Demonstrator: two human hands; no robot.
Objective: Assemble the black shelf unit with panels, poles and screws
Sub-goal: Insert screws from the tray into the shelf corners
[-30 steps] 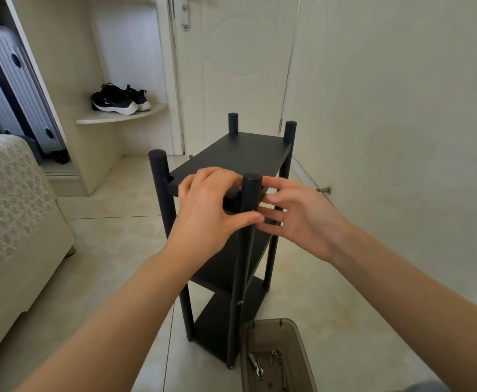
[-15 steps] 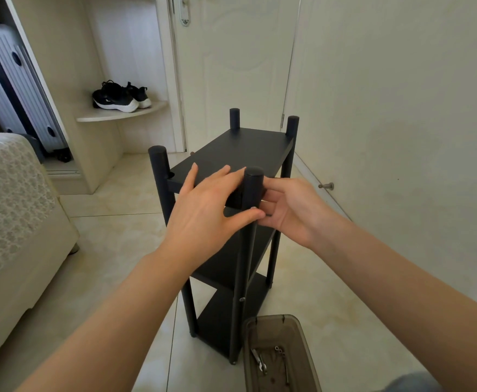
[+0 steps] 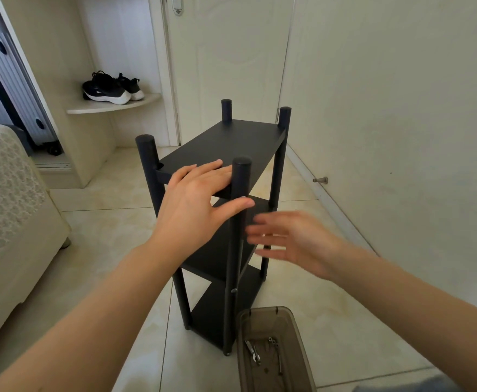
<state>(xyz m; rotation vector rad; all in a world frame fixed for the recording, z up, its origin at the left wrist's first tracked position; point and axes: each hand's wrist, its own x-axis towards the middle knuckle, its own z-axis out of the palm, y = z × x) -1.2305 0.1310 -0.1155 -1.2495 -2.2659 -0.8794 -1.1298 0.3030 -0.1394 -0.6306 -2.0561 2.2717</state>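
Note:
The black shelf unit (image 3: 226, 142) stands upright on the tiled floor, with several panels held between round poles. My left hand (image 3: 194, 205) lies flat with straight fingers on the near end of the top panel, its thumb against the near right pole (image 3: 240, 188). My right hand (image 3: 291, 244) hovers to the right of that pole at mid height, fingers spread and blurred, holding nothing. A small silver screw (image 3: 233, 290) shows low on the near pole.
A brown translucent plastic box (image 3: 271, 323) with screws and a small metal tool sits on the floor at the shelf's near right foot. A bed (image 3: 8, 210) is at the left, the wall with a door stopper (image 3: 320, 180) at the right, a door behind.
My right hand has let go of the near pole and top panel and dropped away to the right with fingers spread. My left hand's fingers have straightened on the top panel.

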